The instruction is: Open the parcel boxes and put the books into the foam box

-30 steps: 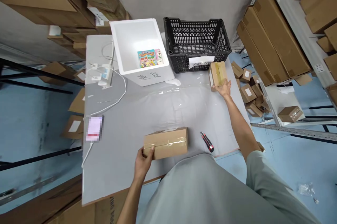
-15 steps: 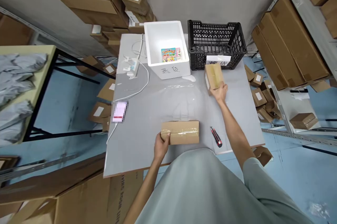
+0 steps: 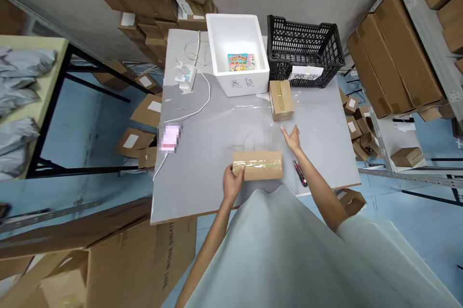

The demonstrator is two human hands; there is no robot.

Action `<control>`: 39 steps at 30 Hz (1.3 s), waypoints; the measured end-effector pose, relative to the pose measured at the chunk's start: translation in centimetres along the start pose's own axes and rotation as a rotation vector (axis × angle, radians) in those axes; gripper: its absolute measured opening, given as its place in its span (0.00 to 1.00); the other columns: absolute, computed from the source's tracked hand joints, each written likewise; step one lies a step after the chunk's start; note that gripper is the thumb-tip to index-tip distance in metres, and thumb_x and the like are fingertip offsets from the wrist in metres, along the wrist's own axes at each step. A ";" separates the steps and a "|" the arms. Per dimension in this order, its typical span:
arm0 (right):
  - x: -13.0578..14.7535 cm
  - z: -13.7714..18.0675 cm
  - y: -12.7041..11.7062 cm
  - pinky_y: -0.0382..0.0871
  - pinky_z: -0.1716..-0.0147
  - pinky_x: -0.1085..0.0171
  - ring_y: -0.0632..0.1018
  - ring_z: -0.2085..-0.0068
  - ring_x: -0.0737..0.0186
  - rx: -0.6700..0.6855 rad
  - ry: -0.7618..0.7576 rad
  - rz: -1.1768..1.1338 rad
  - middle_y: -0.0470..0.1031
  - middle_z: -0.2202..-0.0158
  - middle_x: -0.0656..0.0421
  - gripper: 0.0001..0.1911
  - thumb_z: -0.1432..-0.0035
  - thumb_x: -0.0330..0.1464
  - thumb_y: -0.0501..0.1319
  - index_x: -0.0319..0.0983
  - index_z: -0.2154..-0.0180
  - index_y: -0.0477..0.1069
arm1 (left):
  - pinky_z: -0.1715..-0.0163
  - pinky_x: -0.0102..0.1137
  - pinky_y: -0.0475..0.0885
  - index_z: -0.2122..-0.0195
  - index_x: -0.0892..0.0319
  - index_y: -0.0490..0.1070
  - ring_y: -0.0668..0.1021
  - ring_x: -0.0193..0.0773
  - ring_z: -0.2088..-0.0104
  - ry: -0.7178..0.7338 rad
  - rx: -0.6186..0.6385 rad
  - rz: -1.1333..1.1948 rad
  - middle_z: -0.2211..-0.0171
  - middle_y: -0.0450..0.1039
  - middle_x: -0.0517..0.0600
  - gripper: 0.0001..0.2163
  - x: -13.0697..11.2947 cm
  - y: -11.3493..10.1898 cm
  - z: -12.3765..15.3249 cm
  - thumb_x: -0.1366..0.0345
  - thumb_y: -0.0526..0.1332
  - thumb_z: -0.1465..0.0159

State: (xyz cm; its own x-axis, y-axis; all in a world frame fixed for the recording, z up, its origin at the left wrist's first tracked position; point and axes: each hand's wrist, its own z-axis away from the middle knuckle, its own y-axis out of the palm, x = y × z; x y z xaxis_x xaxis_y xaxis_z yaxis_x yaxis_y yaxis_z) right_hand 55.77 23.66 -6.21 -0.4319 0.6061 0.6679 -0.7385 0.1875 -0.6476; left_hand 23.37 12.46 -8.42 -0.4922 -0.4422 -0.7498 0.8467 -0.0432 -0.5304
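Observation:
A taped cardboard box point(image 3: 259, 172) lies near the front edge of the grey table point(image 3: 202, 154). My left hand point(image 3: 233, 182) grips its left end, fingers curled over the top. A smaller taped box point(image 3: 281, 100) sits further back, in front of the black crate point(image 3: 304, 50). My right hand point(image 3: 292, 137) hovers open between the two boxes, fingers spread, holding nothing. A red and black utility knife point(image 3: 301, 173) lies right of the near box, partly under my right forearm.
A white foam bin point(image 3: 237, 52) with a colourful packet inside stands beside the crate. A power strip point(image 3: 185, 76) with white cable and a phone point(image 3: 170, 138) lie on the table's left. Stacked cartons fill the back left and the right shelves; small parcels litter the floor.
My right hand set the small box down in front of the crate, let go and drew back toward the near box. My left hand kept its hold. The view shifted.

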 end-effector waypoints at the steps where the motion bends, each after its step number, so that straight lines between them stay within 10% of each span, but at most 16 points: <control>1: -2.3 2.7 -0.4 0.62 0.24 0.45 0.60 0.19 0.41 0.050 0.028 -0.053 0.56 0.20 0.33 0.56 0.32 0.59 0.64 0.31 0.20 0.51 | 0.35 0.52 0.75 0.37 0.61 0.73 0.81 0.60 0.38 -0.004 0.027 0.037 0.38 0.79 0.67 0.34 0.3 -0.1 0.1 0.39 0.67 0.34; 4: -8.6 11.1 -1.0 0.71 0.29 0.41 0.75 0.27 0.39 0.294 0.106 -0.245 0.65 0.23 0.36 0.54 0.35 0.59 0.67 0.37 0.20 0.56 | 0.33 0.51 0.75 0.32 0.60 0.70 0.80 0.57 0.35 0.007 0.165 0.228 0.33 0.76 0.66 0.39 1.6 -0.1 1.0 0.44 0.74 0.38; 9: -12.1 18.5 -1.3 0.73 0.29 0.43 0.71 0.24 0.42 0.498 -0.136 -0.325 0.68 0.23 0.50 0.60 0.47 0.54 0.77 0.50 0.20 0.58 | 0.29 0.50 0.73 0.28 0.57 0.68 0.79 0.55 0.33 0.040 0.298 0.361 0.33 0.76 0.63 0.47 4.2 0.4 3.3 0.49 0.80 0.47; 16: -9.2 15.9 -3.0 0.79 0.38 0.51 0.82 0.42 0.48 0.226 -0.225 0.021 0.79 0.40 0.45 0.35 0.22 0.52 0.53 0.41 0.27 0.72 | 0.37 0.48 0.78 0.36 0.62 0.79 0.82 0.53 0.43 0.151 0.105 0.158 0.41 0.80 0.64 0.29 4.5 -0.5 3.5 0.45 0.63 0.28; 23: -7.4 10.7 -1.2 0.76 0.44 0.54 0.82 0.51 0.47 0.226 -0.250 0.243 0.83 0.58 0.51 0.27 0.19 0.49 0.51 0.42 0.45 0.84 | 0.40 0.48 0.77 0.43 0.64 0.84 0.83 0.55 0.49 0.117 0.021 0.058 0.50 0.83 0.63 0.28 3.9 1.0 0.5 0.44 0.61 0.26; 30: -7.5 7.8 -0.3 0.77 0.39 0.51 0.84 0.46 0.50 0.326 -0.174 0.014 0.87 0.45 0.50 0.28 0.24 0.52 0.58 0.38 0.44 0.84 | 0.39 0.49 0.77 0.43 0.66 0.83 0.83 0.55 0.47 0.098 0.066 0.110 0.45 0.82 0.67 0.27 3.9 1.0 -2.0 0.45 0.63 0.27; 39: -13.9 12.9 -2.0 0.75 0.32 0.41 0.82 0.34 0.42 0.521 -0.080 -0.287 0.81 0.34 0.45 0.49 0.45 0.55 0.78 0.39 0.30 0.75 | 0.30 0.51 0.74 0.29 0.59 0.72 0.78 0.59 0.30 -0.076 0.333 0.359 0.26 0.70 0.65 0.41 6.8 0.2 3.3 0.47 0.78 0.40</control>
State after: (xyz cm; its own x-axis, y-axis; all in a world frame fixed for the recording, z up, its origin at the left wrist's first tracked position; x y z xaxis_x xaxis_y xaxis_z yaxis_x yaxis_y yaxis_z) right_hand 56.63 4.88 -9.48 -0.2007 0.5231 0.8283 -0.9792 -0.0812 -0.1859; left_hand 20.91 6.46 -12.30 -0.1519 -0.5449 -0.8246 0.9848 -0.1548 -0.0791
